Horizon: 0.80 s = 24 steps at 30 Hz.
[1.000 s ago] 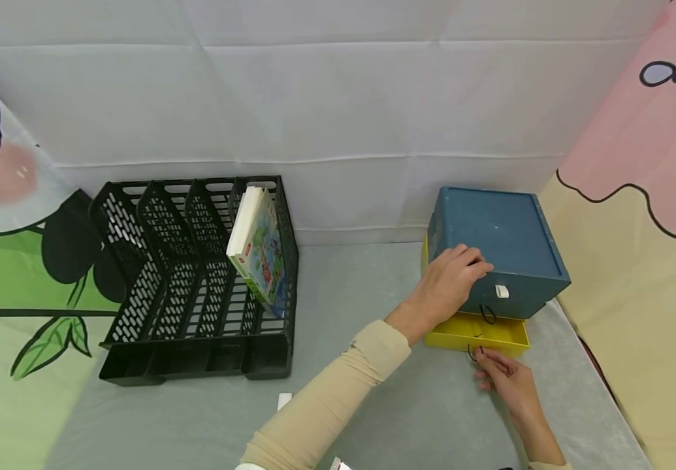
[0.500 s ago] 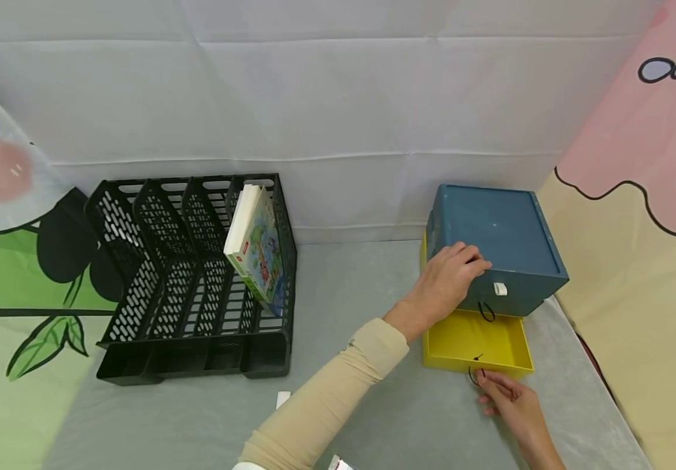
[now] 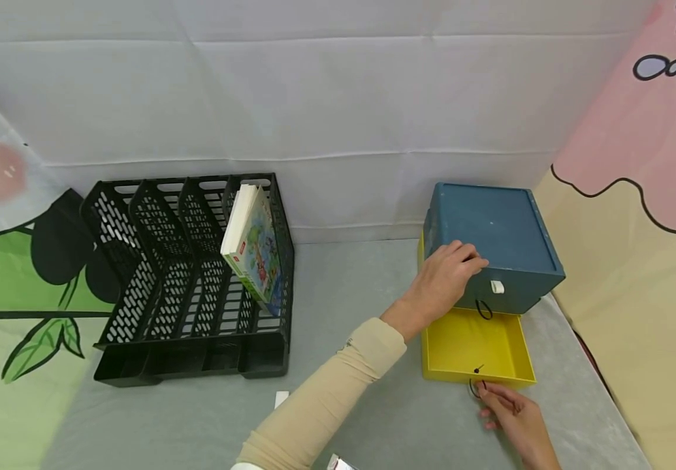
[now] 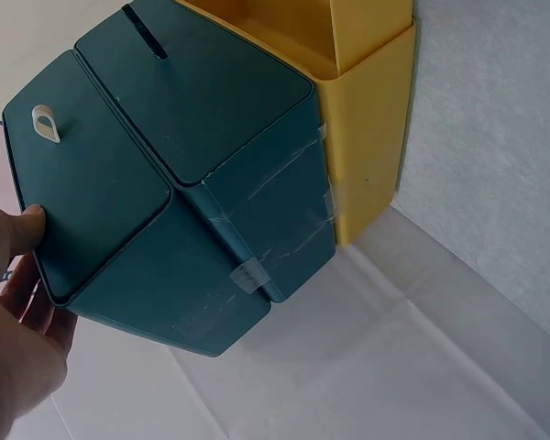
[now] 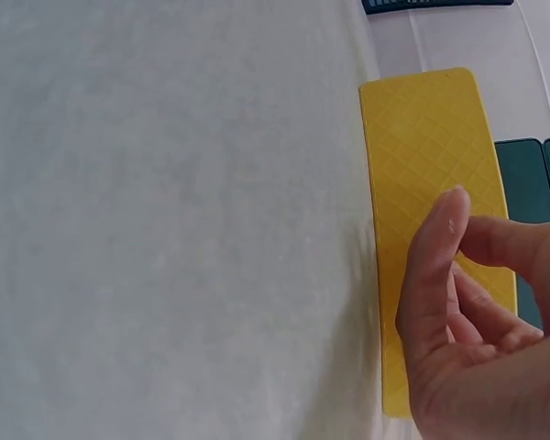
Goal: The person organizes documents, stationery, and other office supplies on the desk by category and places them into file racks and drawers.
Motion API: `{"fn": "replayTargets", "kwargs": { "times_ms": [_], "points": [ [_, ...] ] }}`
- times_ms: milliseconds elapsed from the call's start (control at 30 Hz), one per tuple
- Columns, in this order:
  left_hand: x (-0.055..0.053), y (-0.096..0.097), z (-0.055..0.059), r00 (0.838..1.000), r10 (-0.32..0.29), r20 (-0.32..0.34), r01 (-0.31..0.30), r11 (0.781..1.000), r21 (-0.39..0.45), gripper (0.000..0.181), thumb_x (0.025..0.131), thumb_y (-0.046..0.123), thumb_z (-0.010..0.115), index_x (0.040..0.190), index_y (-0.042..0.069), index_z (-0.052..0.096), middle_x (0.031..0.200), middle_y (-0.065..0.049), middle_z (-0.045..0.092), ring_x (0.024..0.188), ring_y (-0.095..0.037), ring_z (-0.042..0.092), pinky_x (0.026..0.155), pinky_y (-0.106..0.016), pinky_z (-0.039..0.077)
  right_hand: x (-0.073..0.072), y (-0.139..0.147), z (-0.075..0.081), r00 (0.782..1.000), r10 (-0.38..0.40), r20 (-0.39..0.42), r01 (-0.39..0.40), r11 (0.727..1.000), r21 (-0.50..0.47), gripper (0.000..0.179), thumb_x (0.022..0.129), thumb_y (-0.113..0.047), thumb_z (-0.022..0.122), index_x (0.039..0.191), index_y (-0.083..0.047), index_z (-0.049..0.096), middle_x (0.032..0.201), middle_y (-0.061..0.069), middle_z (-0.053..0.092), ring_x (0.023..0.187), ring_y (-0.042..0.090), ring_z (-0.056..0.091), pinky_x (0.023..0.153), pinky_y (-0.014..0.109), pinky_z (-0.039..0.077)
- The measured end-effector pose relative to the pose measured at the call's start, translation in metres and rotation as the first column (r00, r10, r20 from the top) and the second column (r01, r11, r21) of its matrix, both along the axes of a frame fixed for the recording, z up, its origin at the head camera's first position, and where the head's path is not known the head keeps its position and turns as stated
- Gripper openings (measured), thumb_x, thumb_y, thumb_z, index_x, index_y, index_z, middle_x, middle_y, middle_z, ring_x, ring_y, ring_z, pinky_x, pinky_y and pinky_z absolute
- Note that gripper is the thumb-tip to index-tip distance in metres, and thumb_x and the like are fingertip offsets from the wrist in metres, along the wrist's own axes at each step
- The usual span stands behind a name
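A stack of drawer boxes stands at the right in the head view, with blue-teal units (image 3: 490, 228) above a yellow one. The yellow bottom drawer (image 3: 467, 339) is pulled out toward the person, and its inside shows bare yellow with a small black knot (image 3: 477, 370) at the front wall. My right hand (image 3: 514, 421) pinches the drawer's thin black cord loop (image 3: 472, 389) between thumb and finger. With my left hand (image 3: 440, 281) I hold the top box at its front left corner. The left wrist view has the thumb (image 4: 27, 229) on its front face.
To the left stands a black mesh book rack (image 3: 191, 281) with books (image 3: 255, 245) in its right-hand slot. A white item (image 3: 281, 398) lies near my left sleeve (image 3: 326, 391), and another small box (image 3: 340, 463) sits at the bottom edge. A white cloth wall (image 3: 314, 98) rises behind.
The yellow drawer has slid out farther toward the person, drawn by the right hand on its cord loop. My left hand has stayed on the top box.
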<state>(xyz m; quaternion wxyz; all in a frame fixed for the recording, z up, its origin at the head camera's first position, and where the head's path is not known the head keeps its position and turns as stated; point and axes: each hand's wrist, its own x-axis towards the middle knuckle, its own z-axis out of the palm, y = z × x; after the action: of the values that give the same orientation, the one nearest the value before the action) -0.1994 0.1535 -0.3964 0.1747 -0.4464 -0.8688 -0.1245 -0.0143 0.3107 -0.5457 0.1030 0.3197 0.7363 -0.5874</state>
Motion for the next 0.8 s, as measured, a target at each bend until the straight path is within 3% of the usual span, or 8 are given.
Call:
{"fn": "replayTargets", "kwargs": {
  "times_ms": [200,400,667,800],
  "points": [
    [0.000,0.000,0.000,1.000,0.001,-0.001,-0.001,1.000,0.002,0.029,0.103,0.015,0.064,0.131,0.020,0.072,0.121,0.006,0.066,0.108,-0.009,0.056,0.098,-0.013,0.042,0.003,0.000,0.005,1.000,0.000,-0.013,0.001,1.000,0.018,0.051,0.099,-0.031,0.071,0.133,0.006,0.063,0.105,0.006,0.077,0.081,0.018,0.072,0.068,0.033,0.061],
    [0.000,0.000,-0.001,1.000,0.004,-0.003,-0.004,1.000,0.008,0.029,0.103,0.014,0.065,0.130,0.020,0.072,0.119,0.006,0.066,0.108,-0.009,0.055,0.098,-0.014,0.042,0.007,0.006,0.019,0.999,0.015,-0.040,-0.012,0.998,0.068,0.050,0.099,-0.028,0.072,0.132,0.008,0.062,0.102,0.009,0.076,0.081,0.019,0.072,0.069,0.034,0.062],
    [0.000,0.000,0.000,1.000,0.012,-0.003,-0.012,1.000,-0.001,0.029,0.103,0.015,0.065,0.131,0.021,0.072,0.121,0.006,0.065,0.109,-0.008,0.056,0.100,-0.014,0.042,0.005,0.017,0.039,0.975,0.055,-0.216,-0.027,0.991,0.128,0.049,0.099,-0.025,0.072,0.130,0.010,0.062,0.108,0.014,0.076,0.085,0.016,0.075,0.073,0.031,0.061],
    [0.001,0.001,0.001,1.000,0.017,0.008,-0.016,1.000,-0.016,0.030,0.103,0.015,0.064,0.131,0.021,0.071,0.122,0.006,0.065,0.110,-0.009,0.056,0.100,-0.014,0.041,-0.001,0.024,0.044,0.951,0.069,-0.302,-0.021,0.987,0.159,0.044,0.099,-0.020,0.071,0.128,0.012,0.063,0.102,0.005,0.077,0.082,0.014,0.075,0.072,0.031,0.061]
  ]
}}
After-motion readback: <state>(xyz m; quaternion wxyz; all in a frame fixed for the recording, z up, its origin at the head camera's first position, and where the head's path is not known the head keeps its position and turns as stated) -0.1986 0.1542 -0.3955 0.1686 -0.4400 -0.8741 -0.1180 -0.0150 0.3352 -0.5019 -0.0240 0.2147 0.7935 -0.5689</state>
